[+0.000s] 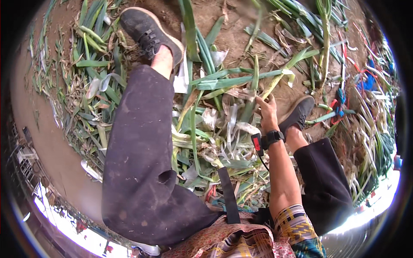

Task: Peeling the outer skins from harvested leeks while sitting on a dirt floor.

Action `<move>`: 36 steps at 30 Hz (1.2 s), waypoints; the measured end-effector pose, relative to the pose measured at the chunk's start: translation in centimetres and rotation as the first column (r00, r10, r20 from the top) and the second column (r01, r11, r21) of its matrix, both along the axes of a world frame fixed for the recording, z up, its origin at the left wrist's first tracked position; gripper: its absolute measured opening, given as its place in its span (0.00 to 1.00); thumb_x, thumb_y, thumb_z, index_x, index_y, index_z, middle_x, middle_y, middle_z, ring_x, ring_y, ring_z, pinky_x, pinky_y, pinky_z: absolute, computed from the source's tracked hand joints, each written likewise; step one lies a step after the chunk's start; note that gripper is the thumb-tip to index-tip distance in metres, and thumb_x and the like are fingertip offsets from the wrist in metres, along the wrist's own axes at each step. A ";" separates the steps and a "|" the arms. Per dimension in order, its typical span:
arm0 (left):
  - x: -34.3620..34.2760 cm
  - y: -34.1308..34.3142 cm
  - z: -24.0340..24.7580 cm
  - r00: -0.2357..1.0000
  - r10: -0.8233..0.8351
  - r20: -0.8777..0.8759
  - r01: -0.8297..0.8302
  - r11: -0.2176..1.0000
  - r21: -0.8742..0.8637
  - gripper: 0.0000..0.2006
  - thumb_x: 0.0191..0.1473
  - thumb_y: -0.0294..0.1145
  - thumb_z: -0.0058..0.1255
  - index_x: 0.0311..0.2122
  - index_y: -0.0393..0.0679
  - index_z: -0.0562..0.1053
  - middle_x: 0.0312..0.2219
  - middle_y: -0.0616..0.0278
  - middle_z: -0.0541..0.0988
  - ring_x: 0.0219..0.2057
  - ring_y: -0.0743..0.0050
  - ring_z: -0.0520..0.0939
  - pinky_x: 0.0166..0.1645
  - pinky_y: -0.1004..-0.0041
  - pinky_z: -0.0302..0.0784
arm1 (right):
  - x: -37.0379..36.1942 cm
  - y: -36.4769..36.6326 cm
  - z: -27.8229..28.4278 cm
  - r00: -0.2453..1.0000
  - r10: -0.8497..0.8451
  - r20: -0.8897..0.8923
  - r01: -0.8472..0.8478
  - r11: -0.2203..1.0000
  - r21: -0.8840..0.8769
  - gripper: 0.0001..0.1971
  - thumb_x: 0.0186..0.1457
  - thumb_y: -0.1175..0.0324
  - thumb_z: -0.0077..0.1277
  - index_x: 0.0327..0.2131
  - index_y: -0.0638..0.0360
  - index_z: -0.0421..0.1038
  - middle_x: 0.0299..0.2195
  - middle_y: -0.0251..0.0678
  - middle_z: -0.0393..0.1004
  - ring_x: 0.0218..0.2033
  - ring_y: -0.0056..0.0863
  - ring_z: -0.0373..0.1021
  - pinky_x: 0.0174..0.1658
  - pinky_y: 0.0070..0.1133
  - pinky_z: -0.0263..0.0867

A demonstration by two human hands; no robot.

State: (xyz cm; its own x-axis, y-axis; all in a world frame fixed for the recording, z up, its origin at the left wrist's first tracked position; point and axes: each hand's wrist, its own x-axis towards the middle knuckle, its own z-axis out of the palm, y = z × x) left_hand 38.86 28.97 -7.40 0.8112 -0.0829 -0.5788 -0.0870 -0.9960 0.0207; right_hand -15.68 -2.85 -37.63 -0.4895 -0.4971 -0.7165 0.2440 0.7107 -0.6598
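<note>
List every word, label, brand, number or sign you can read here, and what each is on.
None can be read in this view.
Red-faced device by the black wristband: any marking is too small to read.
Leek at the right hand: no label visible.
Left shoe: no legible lettering.

Two dark shoes (144,33), two trouser legs (140,129), one black wristband (273,137); green leaves (241,81) beyond counting.

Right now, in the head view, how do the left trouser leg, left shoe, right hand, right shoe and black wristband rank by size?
1. Left trouser leg
2. Left shoe
3. Right hand and right shoe: too alike to rank
4. Black wristband
</note>
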 end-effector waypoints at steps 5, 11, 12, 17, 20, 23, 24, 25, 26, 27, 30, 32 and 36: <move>-1.9 -0.9 -3.1 0.998 -0.025 -0.062 0.024 1.000 -0.018 0.12 0.54 0.42 0.44 0.37 0.45 0.70 0.30 0.69 0.72 0.30 0.77 0.72 0.33 0.74 0.69 | 1.8 -4.0 6.4 0.989 -0.038 0.142 0.077 0.958 -0.276 0.15 0.50 0.72 0.46 0.43 0.63 0.63 0.29 0.32 0.68 0.25 0.19 0.65 0.29 0.19 0.63; -3.4 -4.2 -7.4 0.984 -0.106 -0.144 0.083 0.985 -0.154 0.13 0.53 0.41 0.44 0.38 0.45 0.70 0.30 0.68 0.73 0.30 0.76 0.73 0.34 0.74 0.70 | -8.1 -14.2 18.3 0.899 0.119 -0.422 -0.260 0.920 -0.294 0.18 0.47 0.60 0.51 0.38 0.62 0.65 0.31 0.35 0.69 0.28 0.23 0.67 0.31 0.19 0.60; -3.5 -5.4 -8.2 0.979 -0.129 -0.156 0.099 0.977 -0.189 0.13 0.53 0.41 0.44 0.38 0.45 0.70 0.30 0.68 0.73 0.30 0.76 0.73 0.34 0.74 0.70 | -12.4 -15.5 18.8 0.840 0.168 -0.515 -0.352 0.892 -0.284 0.22 0.47 0.60 0.52 0.43 0.62 0.63 0.32 0.35 0.69 0.31 0.24 0.66 0.34 0.20 0.59; -4.9 -12.4 -13.3 0.959 -0.203 -0.197 0.122 0.925 -0.361 0.13 0.53 0.41 0.44 0.38 0.44 0.70 0.30 0.67 0.73 0.30 0.75 0.73 0.34 0.74 0.70 | -16.1 -17.2 16.3 0.687 0.210 -0.696 -0.549 0.777 -0.308 0.32 0.49 0.61 0.53 0.55 0.62 0.54 0.47 0.41 0.61 0.48 0.30 0.58 0.50 0.23 0.53; -6.2 -17.9 -16.3 0.956 -0.229 -0.182 0.130 0.890 -0.436 0.13 0.53 0.41 0.44 0.38 0.44 0.70 0.30 0.67 0.73 0.30 0.75 0.73 0.34 0.73 0.70 | -9.2 -14.2 9.2 0.524 0.503 -0.687 -0.681 0.732 0.017 0.33 0.50 0.60 0.52 0.57 0.61 0.53 0.58 0.43 0.54 0.59 0.35 0.50 0.59 0.26 0.46; -8.0 -24.1 -20.0 0.938 -0.265 -0.223 0.119 0.852 -0.510 0.13 0.52 0.41 0.45 0.38 0.44 0.70 0.30 0.67 0.73 0.30 0.74 0.73 0.34 0.73 0.70 | -8.4 -5.9 -2.6 0.586 0.519 -0.622 -0.644 0.764 0.031 0.30 0.50 0.58 0.50 0.55 0.62 0.57 0.54 0.48 0.59 0.56 0.38 0.55 0.57 0.27 0.51; -8.3 -24.6 -20.7 0.944 -0.243 -0.222 0.099 0.853 -0.512 0.13 0.52 0.41 0.45 0.38 0.44 0.70 0.31 0.66 0.73 0.30 0.74 0.73 0.34 0.73 0.70 | -3.2 -3.8 -3.4 0.795 0.495 -0.351 -0.526 0.851 0.009 0.31 0.50 0.55 0.50 0.55 0.60 0.57 0.52 0.49 0.61 0.53 0.39 0.59 0.56 0.26 0.52; -9.1 -26.0 -21.1 0.938 -0.253 -0.239 0.092 0.843 -0.530 0.13 0.52 0.41 0.45 0.39 0.44 0.70 0.31 0.66 0.73 0.30 0.74 0.73 0.34 0.73 0.70 | -2.8 0.4 -7.2 0.188 0.659 -0.728 -0.723 0.595 0.351 0.32 0.49 0.54 0.51 0.55 0.57 0.57 0.51 0.51 0.61 0.53 0.45 0.57 0.56 0.31 0.52; -9.2 -25.6 -21.4 0.945 -0.232 -0.229 0.080 0.846 -0.527 0.13 0.52 0.41 0.45 0.39 0.44 0.70 0.31 0.66 0.73 0.30 0.74 0.74 0.34 0.73 0.70 | 2.7 1.9 -6.4 0.153 0.683 -0.715 -0.717 0.574 0.396 0.34 0.47 0.55 0.50 0.56 0.58 0.54 0.53 0.51 0.57 0.53 0.46 0.57 0.54 0.35 0.55; -9.4 -25.2 -21.7 0.951 -0.209 -0.227 0.061 0.850 -0.524 0.13 0.52 0.41 0.45 0.39 0.44 0.70 0.31 0.66 0.73 0.30 0.74 0.74 0.34 0.73 0.70 | 8.4 3.0 -4.5 0.111 0.701 -0.705 -0.706 0.554 0.440 0.36 0.46 0.55 0.49 0.58 0.58 0.51 0.54 0.52 0.53 0.52 0.47 0.57 0.52 0.39 0.59; -10.5 -24.1 -22.2 0.954 -0.178 -0.240 0.027 0.851 -0.524 0.13 0.52 0.41 0.45 0.39 0.44 0.71 0.31 0.66 0.73 0.30 0.74 0.74 0.34 0.73 0.70 | 16.8 3.6 0.2 0.524 0.746 -0.411 -0.820 0.572 -0.005 0.35 0.49 0.54 0.46 0.58 0.61 0.49 0.53 0.51 0.56 0.52 0.49 0.55 0.56 0.38 0.51; -11.3 -24.4 -22.3 0.944 -0.193 -0.269 0.021 0.845 -0.534 0.14 0.52 0.41 0.45 0.39 0.44 0.71 0.31 0.65 0.73 0.30 0.73 0.74 0.35 0.73 0.71 | 17.8 3.1 2.5 0.507 0.800 -0.320 -0.846 0.533 -0.008 0.34 0.49 0.55 0.46 0.57 0.61 0.50 0.52 0.50 0.58 0.51 0.48 0.57 0.55 0.36 0.52; -12.9 -24.0 -23.0 0.928 -0.223 -0.300 0.021 0.832 -0.554 0.14 0.52 0.40 0.45 0.39 0.43 0.71 0.31 0.65 0.74 0.30 0.73 0.74 0.35 0.72 0.71 | 17.2 2.3 6.3 0.459 0.858 -0.230 -0.885 0.465 -0.028 0.31 0.50 0.57 0.46 0.55 0.61 0.53 0.49 0.49 0.61 0.49 0.45 0.59 0.52 0.34 0.55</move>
State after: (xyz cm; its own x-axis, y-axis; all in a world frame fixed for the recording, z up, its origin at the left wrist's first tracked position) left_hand 25.99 4.99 -30.40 0.5348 -0.5439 -0.6467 -0.0943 -0.7990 0.5939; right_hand 1.52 -0.56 -31.30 0.1555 -0.8066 -0.5703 -0.5718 0.3973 -0.7178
